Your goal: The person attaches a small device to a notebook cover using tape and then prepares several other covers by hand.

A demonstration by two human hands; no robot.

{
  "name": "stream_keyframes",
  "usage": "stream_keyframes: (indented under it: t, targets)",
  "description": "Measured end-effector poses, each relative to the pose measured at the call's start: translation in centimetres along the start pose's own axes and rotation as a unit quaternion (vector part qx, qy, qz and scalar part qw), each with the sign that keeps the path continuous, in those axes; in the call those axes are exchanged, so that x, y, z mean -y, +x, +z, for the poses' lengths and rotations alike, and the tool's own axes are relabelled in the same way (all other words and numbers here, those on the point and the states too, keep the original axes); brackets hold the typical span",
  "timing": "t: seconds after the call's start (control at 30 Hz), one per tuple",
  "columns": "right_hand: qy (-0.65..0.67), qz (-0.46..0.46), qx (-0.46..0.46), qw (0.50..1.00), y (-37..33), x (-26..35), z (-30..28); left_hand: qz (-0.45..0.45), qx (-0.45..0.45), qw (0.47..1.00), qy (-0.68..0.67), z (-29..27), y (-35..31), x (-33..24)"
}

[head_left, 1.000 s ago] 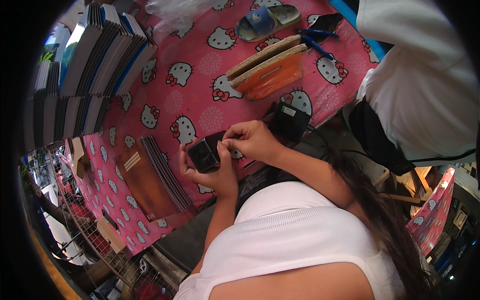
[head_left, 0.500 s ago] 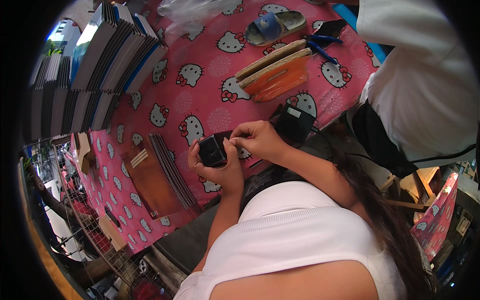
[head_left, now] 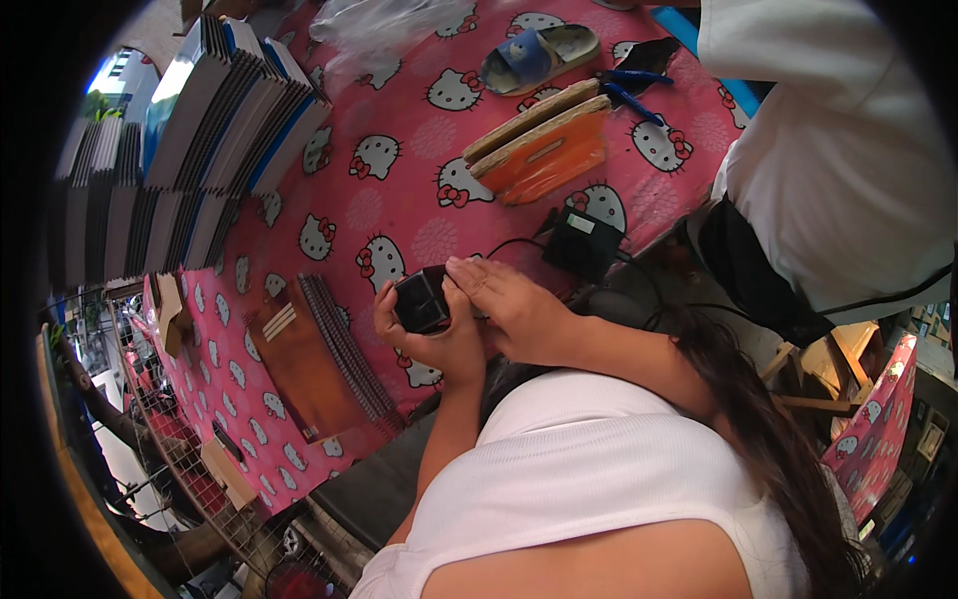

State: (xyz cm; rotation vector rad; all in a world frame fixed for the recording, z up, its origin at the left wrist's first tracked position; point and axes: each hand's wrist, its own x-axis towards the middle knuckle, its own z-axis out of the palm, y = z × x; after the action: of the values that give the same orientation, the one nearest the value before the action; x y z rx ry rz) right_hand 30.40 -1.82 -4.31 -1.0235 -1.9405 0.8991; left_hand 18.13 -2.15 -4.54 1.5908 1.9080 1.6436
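My left hand (head_left: 431, 339) grips a small black box-like device (head_left: 421, 300) from below, holding it just above the pink cartoon-cat tablecloth (head_left: 399, 200). Over its right side lies my right hand (head_left: 509, 304), fingers flat and pressed against the device. A black cable runs from near my hands to a black adapter box (head_left: 582, 240) on the table edge.
Stacks of dark-edged boards (head_left: 180, 150) stand at the left. A brown board with a ribbed stack (head_left: 324, 364) lies nearby. An orange and tan board pile (head_left: 539, 150), a sandal (head_left: 539, 50) and blue pliers (head_left: 624, 90) lie beyond. Another person in white (head_left: 838, 150) stands right.
My right fingers, earlier pinching at the device's top, now lie flat across its side. The view has shifted slightly; both hands stay at the same spot.
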Motion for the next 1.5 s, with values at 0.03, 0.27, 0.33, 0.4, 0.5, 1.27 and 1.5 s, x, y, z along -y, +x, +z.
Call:
stream_keyframes:
  t: [0.03,0.27,0.33,0.4,0.5,1.27,1.5]
  targets:
    - [-0.005,0.001,0.021,1.000,-0.1,0.0,0.2,0.000,0.001,1.000,-0.003,0.0,0.0,0.1]
    - [-0.074,-0.016,0.069,0.995,-0.6,-0.5,-1.0,0.008,0.015,1.000,-0.012,0.7,0.6,-1.8]
    - [-0.086,-0.004,0.061,0.994,-0.8,0.3,-2.8,0.003,0.010,1.000,0.025,0.6,0.5,-1.9]
    - [-0.134,-0.006,0.050,0.990,-1.6,0.9,-5.4,-0.008,0.001,1.000,-0.008,0.6,0.4,-1.1]
    - [0.041,0.176,0.049,0.982,-5.6,2.3,-11.8,-0.033,-0.011,0.999,-0.036,0.5,0.0,-1.0]
    - [0.203,-0.232,0.306,0.901,-8.1,12.6,-26.5,-0.013,-0.022,1.000,-0.007,-0.1,0.5,-1.1]
    - [0.030,-0.578,0.189,0.793,-14.3,23.2,-31.4,-0.033,-0.029,0.993,-0.105,0.7,-0.1,-0.2]
